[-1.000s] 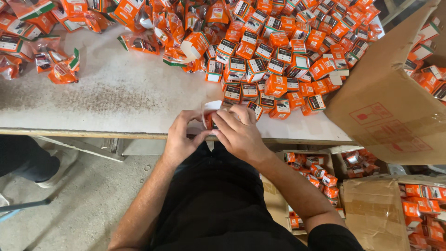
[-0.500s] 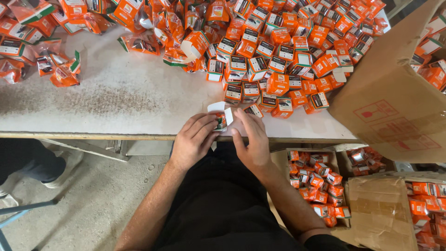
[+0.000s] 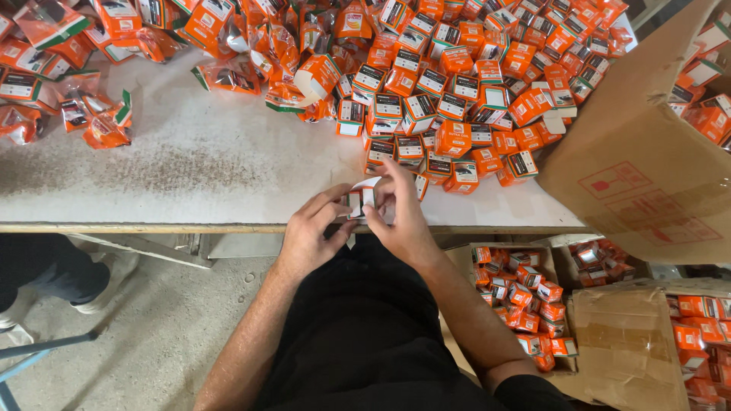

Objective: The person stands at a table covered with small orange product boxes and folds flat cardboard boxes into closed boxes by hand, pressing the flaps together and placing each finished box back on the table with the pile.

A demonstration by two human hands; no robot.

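Two hands, one small carton, head view only. Left hand (image 3: 308, 232) and right hand (image 3: 403, 221) meet at the near edge of the tabletop (image 3: 190, 167), both pinching a small white-and-orange carton (image 3: 359, 199) between them. Left grip: thumb and fingertips pressed on the carton's left side. Right grip: fingers curled over its right side and top. The carton sits just above the tabletop edge, equally near both hands; its long axis cannot be told, and an open flap shows white on top.

Containers:
- Large cardboard box (image 3: 647, 167), tipped on the tabletop at right, holding orange cartons.
- Open floor box (image 3: 525, 297) below right, part-filled with like cartons.
- Second floor box (image 3: 704, 327) far right, same contents.

Loose stock: heap of orange cartons (image 3: 457, 91) just beyond the hands; crumpled orange wrappers (image 3: 99, 122) well apart at left.
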